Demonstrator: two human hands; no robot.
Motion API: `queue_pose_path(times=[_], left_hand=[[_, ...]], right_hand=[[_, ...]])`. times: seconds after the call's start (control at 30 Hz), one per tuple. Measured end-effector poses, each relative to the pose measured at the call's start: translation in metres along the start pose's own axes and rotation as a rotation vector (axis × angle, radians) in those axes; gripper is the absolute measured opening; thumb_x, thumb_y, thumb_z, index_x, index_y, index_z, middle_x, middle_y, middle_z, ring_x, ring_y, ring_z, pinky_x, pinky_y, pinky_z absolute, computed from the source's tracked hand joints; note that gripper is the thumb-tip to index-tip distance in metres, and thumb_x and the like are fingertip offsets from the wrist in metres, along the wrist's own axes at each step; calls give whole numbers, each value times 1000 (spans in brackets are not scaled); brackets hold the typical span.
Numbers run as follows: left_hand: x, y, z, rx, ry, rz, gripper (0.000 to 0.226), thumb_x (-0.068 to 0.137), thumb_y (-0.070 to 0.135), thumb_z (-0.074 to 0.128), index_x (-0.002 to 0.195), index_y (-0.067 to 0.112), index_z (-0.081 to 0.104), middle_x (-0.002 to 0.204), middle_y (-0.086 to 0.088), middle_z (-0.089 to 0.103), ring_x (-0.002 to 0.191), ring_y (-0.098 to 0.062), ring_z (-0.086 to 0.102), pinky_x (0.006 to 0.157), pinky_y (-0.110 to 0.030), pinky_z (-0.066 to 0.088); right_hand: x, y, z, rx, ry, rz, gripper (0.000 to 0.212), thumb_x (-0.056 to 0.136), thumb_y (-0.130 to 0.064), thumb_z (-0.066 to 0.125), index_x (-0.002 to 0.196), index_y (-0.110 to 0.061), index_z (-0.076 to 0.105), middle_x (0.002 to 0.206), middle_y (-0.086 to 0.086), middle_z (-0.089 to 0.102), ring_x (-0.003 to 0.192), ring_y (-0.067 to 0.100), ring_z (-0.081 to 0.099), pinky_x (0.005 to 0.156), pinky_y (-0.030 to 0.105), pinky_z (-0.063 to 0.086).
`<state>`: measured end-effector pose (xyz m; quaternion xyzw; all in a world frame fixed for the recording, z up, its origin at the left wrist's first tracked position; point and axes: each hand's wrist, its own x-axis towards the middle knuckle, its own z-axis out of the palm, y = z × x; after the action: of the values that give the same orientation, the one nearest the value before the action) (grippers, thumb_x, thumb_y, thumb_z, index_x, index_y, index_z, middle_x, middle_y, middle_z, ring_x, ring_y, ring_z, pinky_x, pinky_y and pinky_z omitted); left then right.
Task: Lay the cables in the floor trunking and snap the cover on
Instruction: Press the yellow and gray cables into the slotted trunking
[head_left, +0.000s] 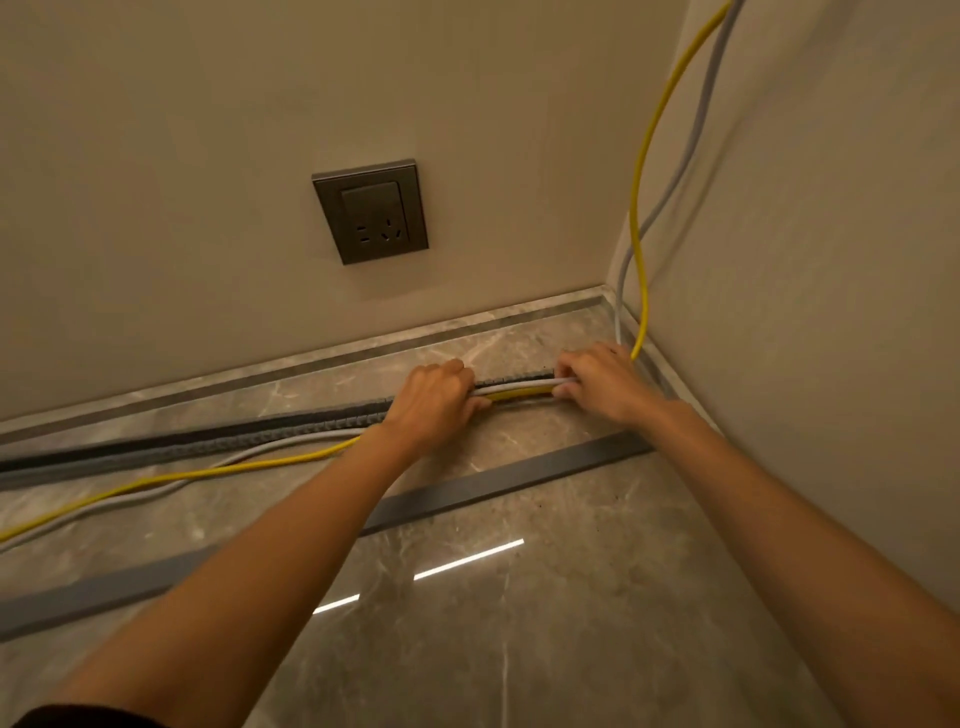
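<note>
Below the dark grey wall socket (370, 212), left hand (431, 400) and right hand (602, 382) each pinch the yellow cable (208, 474) and pale grey cable (519, 385) over the dark ribbed floor trunking (208, 441); the flat grey cover strip (467, 486) lies further below.

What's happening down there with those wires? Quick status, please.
Left hand and right hand both grip the cables, pressing them into the trunking near the corner. Leftward stretch lies loose on the floor. Cover off, lying alongside.
</note>
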<state>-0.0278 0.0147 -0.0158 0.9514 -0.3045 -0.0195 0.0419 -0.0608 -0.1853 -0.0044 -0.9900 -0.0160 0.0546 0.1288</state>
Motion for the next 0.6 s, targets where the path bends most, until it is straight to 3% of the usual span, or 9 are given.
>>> queue_pose_path(times=[0.17,0.33,0.5,0.6], left_hand=[[-21,-7,-8,69,-102,-51,47,95,47,42,91,6,63,99,-15,69,89,-32,63,76,-37,48],[-37,-16,-10,51,-179,-126,54,93,51,44,87,3,66,94,-18,70,87,-32,64,75,-37,49],[-35,-5,-15,13,-164,-208,43,91,43,54,101,2,60,107,-17,65,96,-31,60,79,-38,48],[-30,13,-14,-98,-133,-115,37,90,34,58,116,7,53,120,-13,56,105,-29,55,84,-37,47]], right_hand=[[-7,-9,3,43,-22,-12,25,85,-29,65,99,-8,64,106,14,69,105,31,59,88,34,43],[-13,-17,10,88,-41,-44,21,84,-20,67,99,-6,63,107,16,68,104,31,59,86,35,45],[-18,-6,-2,-36,-89,-37,26,88,-25,62,107,-7,59,114,13,65,116,28,48,101,35,34],[-20,1,-9,-103,-88,-42,24,89,-29,61,103,-9,58,113,12,66,116,28,46,105,36,27]])
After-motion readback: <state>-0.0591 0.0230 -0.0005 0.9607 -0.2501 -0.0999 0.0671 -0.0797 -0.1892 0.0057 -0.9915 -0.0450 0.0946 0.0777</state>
